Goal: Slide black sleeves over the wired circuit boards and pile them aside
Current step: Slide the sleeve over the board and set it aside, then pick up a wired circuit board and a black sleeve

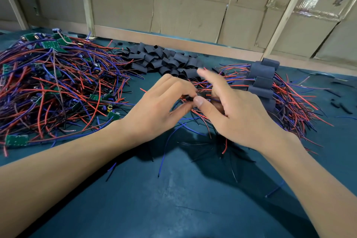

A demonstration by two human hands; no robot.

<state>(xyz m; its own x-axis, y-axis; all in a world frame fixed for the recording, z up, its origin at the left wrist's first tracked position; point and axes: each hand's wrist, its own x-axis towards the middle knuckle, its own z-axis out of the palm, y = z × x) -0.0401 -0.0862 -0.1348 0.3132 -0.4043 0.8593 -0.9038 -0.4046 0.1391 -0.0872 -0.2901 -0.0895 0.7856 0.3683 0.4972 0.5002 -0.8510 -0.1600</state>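
Black sleeve (pixel 195 97), a short tube pinched between the left hand (pixel 156 110) and right hand (pixel 237 116) above the dark green table (pixel 173 199), could snag on the trailing red and blue wires (pixel 185 125) and bunch short of the hidden board.
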